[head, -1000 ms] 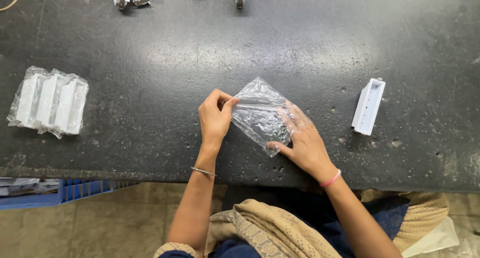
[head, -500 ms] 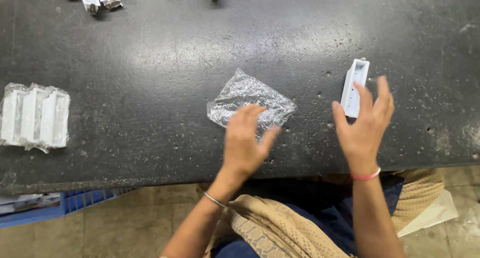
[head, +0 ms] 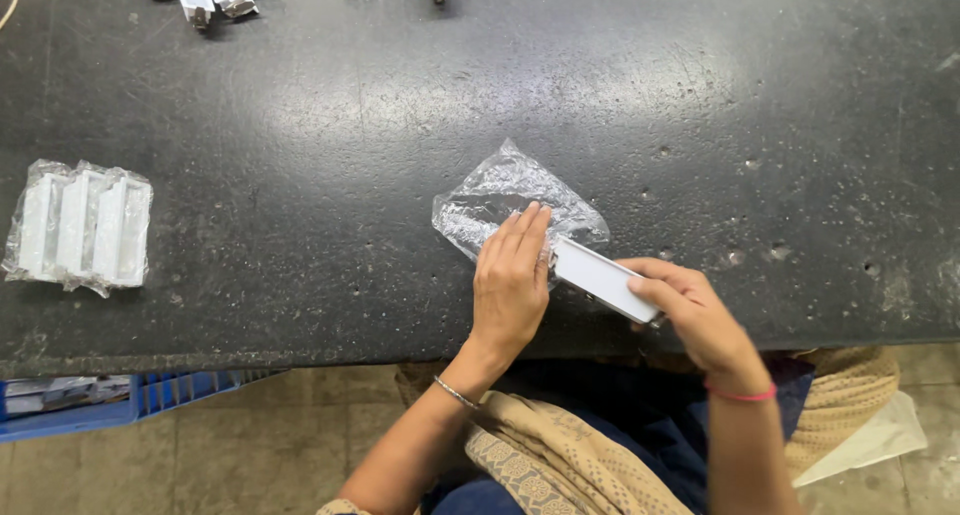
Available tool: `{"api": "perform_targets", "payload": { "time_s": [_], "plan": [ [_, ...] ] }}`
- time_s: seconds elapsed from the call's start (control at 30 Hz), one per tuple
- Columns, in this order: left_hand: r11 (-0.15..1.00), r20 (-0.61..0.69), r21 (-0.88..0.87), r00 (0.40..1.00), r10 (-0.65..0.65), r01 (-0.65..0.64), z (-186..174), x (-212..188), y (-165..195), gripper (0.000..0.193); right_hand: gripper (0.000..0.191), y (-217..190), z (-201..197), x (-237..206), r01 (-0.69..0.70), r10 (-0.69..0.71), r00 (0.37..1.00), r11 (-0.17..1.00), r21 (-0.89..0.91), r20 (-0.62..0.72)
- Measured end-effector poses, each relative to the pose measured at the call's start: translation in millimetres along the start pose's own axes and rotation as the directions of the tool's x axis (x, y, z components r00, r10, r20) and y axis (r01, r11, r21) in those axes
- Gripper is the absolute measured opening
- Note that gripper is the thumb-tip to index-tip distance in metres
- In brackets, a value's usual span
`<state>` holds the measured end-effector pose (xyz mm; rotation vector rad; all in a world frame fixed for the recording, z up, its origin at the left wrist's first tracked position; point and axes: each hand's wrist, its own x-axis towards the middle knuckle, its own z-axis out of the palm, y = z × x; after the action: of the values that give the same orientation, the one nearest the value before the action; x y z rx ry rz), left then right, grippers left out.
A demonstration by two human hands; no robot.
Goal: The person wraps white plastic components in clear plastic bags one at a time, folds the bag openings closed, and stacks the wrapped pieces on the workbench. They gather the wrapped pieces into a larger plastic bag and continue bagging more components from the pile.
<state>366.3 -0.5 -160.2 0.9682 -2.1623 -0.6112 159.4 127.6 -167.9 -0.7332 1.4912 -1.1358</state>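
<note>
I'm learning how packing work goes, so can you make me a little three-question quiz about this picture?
1. True or false: the right hand holds a white rectangular piece.
2. What does the left hand press flat on the dark table? A) a blue crate B) a clear plastic bag C) a metal tool
3. Fill in: the filled bag of white pieces lies far to the ____ of the hands.

Key: 1 true; 2 B; 3 left.
</note>
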Motion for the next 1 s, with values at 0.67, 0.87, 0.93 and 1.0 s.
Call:
{"api": "perform_targets", "payload": {
  "time_s": [0.67,0.87,0.93,1.0],
  "plan": [
    [0.972,0.114,-0.218,0.987,0.116,-0.089,0,-20,71,0.048,0.023,37,64,25,0.381,-0.432,0.885,0.886,-0.265,-0.175],
    [0.987,-0.016,-0.162,1.0,-0.012,0.01,-15,-25,53,0.049,0.024,12,75,30,0.303,-0.443,0.871,0.824,-0.48,-0.212],
    [0.985,-0.038,-0.141,0.993,-0.109,0.103,-22,-28,41,0.042,0.02,3,81,27,0.271,-0.403,0.881,0.859,-0.434,-0.247],
    [0.941,0.053,-0.255,0.975,-0.215,0.221,-24,-33,36,0.031,0.02,-3,90,25,0.245,-0.381,0.883,0.873,-0.421,-0.274]
  ]
}}
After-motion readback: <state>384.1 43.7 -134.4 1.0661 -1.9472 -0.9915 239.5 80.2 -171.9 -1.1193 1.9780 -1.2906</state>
